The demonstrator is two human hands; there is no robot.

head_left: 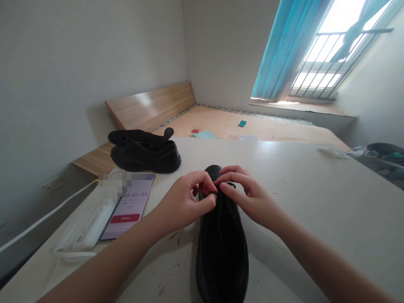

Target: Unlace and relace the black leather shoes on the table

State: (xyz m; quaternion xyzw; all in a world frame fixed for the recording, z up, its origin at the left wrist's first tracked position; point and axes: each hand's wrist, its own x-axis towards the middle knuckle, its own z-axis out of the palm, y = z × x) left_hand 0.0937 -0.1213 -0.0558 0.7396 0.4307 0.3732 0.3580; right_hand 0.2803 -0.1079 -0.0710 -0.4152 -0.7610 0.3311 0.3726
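A black lace-up shoe (222,252) stands on the white table with its toe pointing away from me. My left hand (189,200) is at the left side of its lacing, thumb and forefinger pinched on a black shoelace (220,223). From the right, my right hand (244,189) reaches over the front of the shoe, its fingers bent and closed at the laces by the eyelets. What the right fingertips grip is hard to see, as lace and shoe are both black. One lace end hangs down over the shoe's opening.
Another black shoe (145,155) stands at the table's far left, a black insole-like piece on top. A phone (129,210) showing a timer lies beside a white power strip (97,223) with a cable. Beyond the table (299,189) is a bed (277,126); a bin (385,153) stands at right.
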